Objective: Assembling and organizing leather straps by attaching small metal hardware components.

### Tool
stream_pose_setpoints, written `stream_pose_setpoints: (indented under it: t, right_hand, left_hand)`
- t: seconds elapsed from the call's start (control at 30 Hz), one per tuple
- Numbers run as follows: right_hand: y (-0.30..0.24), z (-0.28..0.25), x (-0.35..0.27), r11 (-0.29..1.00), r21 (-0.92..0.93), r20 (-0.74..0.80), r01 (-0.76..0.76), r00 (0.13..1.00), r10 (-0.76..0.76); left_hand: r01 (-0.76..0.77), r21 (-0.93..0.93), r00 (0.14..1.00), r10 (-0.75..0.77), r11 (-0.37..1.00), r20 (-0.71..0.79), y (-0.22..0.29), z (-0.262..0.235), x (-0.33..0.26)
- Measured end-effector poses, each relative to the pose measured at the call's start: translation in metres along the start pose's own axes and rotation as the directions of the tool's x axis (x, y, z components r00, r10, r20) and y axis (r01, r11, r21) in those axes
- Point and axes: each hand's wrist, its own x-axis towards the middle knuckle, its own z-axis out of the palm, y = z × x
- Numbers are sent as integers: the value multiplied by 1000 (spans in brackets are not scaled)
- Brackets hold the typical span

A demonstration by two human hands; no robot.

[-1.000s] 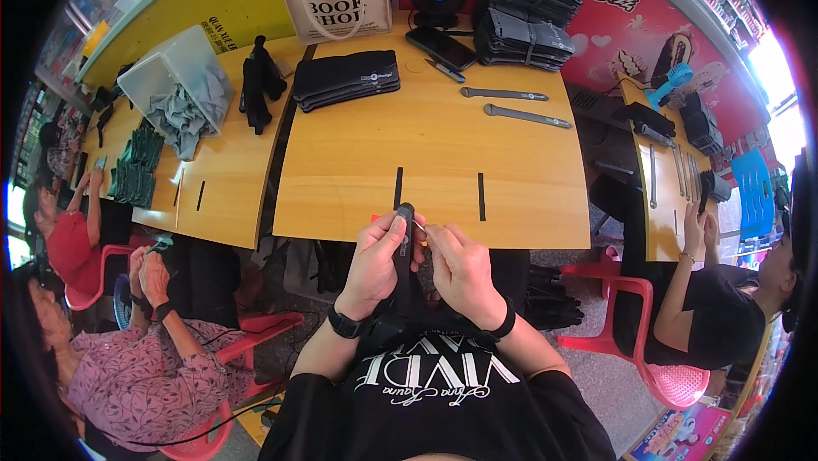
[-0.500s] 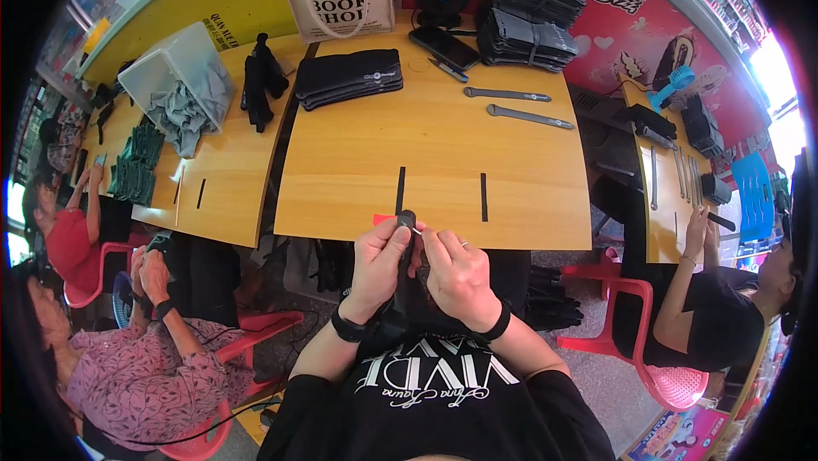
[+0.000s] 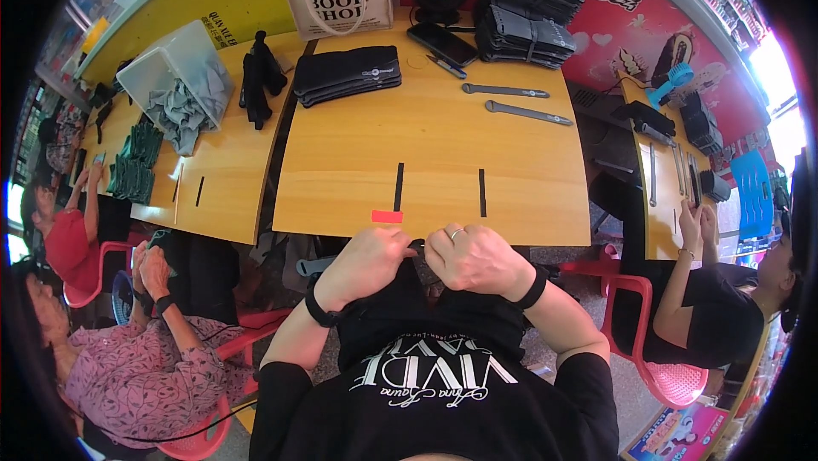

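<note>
Both hands are close together, just past the near edge of the wooden table (image 3: 341, 146), over the person's lap. The left hand (image 3: 375, 256) is curled up, with its thumb and finger pinching a little dark strip (image 3: 417, 245). The strip shows in the small gap between the two hands, and the rest of it is hidden. The right hand (image 3: 470, 263) is curled up too, right beside it, but its fingertips are tucked out of sight, so I cannot tell if it grips the strip. A ring (image 3: 457, 233) sits on one right finger. By the left wrist, below the table edge, the end of a grey strap (image 3: 314, 266) pokes out. On the table, a small red sticker (image 3: 387, 216) is near the left hand, touching the lower end of a black line (image 3: 399, 187). Farther back on the right lie two grey straps with round ends (image 3: 504, 90), one nearer than the other. Behind them are a black phone (image 3: 441, 43), a thin blue tool (image 3: 447, 66) and tied grey bundles (image 3: 527, 40). A pile of folded black cloth (image 3: 348, 75) lies at the back left, in front of a cream tote bag (image 3: 336, 22).
</note>
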Motion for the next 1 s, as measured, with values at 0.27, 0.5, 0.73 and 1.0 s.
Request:
stream_pose_setpoints:
  t: [0.27, 0.5, 0.73, 1.0]
  right_hand:
    - [-40, 12, 9, 875, -35, 112, -484, 868, 484]
    - [-34, 17, 5, 740, 137, -79, -659, 737, 671]
    - [-36, 16, 11, 777, 153, -157, -610, 762, 629]
    - [-53, 26, 6, 606, 476, -199, -638, 593, 780]
  left_hand:
    - [299, 15, 920, -284, 954, -268, 24, 42, -3]
    - [133, -650, 947, -290, 749, -140, 11, 24, 2]
    - [196, -976, 850, -513, 92, 122, 17, 44, 8]
    - [-109, -990, 730, -669, 90, -141, 17, 42, 24]
